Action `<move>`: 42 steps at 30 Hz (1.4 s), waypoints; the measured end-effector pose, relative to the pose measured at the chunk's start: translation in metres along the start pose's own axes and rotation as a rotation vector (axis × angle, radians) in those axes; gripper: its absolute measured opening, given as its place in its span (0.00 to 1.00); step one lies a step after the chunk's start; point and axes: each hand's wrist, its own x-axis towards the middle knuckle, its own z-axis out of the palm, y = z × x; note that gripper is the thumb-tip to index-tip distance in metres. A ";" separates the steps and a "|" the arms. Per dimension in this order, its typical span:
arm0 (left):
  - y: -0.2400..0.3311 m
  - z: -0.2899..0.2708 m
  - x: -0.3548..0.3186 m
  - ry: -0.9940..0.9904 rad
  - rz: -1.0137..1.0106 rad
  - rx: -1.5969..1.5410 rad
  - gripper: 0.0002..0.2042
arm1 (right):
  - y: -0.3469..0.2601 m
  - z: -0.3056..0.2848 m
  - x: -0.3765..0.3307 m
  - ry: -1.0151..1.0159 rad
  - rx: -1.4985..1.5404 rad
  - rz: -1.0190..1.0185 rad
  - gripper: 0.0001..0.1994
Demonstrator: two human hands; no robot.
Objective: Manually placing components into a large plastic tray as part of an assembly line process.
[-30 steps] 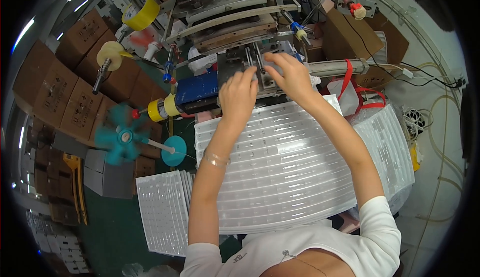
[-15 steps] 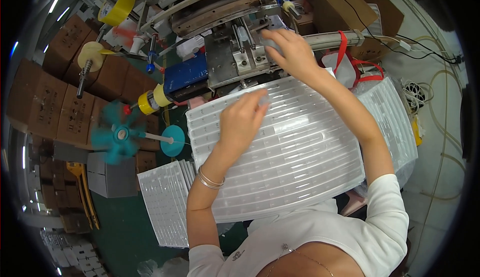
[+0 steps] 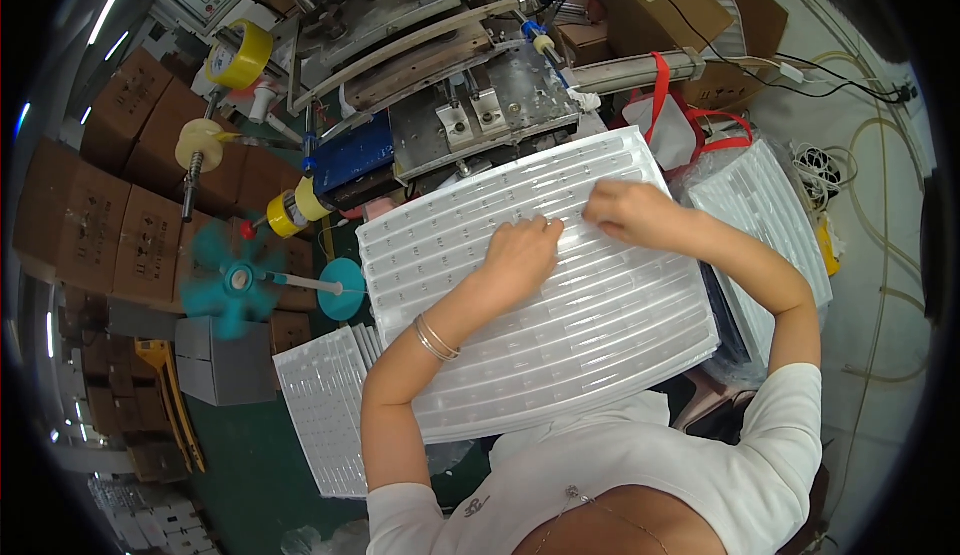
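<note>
A broad white sheet of ribbed plastic trays [image 3: 560, 345], with long rows of small pockets, lies in front of me, apparently several layers thick. My left hand [image 3: 522, 255] is over its middle rows, fingers curled down and closed at the tray surface. Just to the right, my right hand [image 3: 635, 215] has thumb and fingers pinched together, pointing down at the rows. Whatever either hand holds is too small or hidden to make out. Beyond the trays stands a machine with a metal bed plate [image 3: 530, 90] and a two-block metal fixture [image 3: 472, 120].
A blue block [image 3: 352, 150] and yellow tape rolls [image 3: 240, 53] flank the machine. A teal fan [image 3: 240, 280] spins at left. More ribbed trays [image 3: 325, 405] lie at lower left and wrapped ones [image 3: 765, 225] at right. Cartons [image 3: 90, 225] are stacked far left. A bag with red straps [image 3: 665, 120] stands right.
My right hand has come back from the machine's bed to the trays. My left hand has shifted slightly right and nearer. The two hands are now close together; the machine fixture is uncovered.
</note>
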 end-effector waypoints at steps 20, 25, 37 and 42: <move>0.009 0.006 -0.004 0.349 -0.026 -0.258 0.18 | 0.039 -0.031 0.014 0.717 0.447 0.407 0.12; -0.056 -0.037 0.016 0.783 -0.475 -0.001 0.22 | 0.034 -0.036 0.026 0.592 0.672 0.430 0.14; -0.079 -0.058 0.026 0.904 -0.362 0.124 0.14 | -0.003 -0.022 0.166 0.824 0.315 0.171 0.11; -0.050 -0.056 -0.009 0.801 -0.334 -0.162 0.11 | 0.017 -0.011 0.207 0.866 -0.076 0.198 0.11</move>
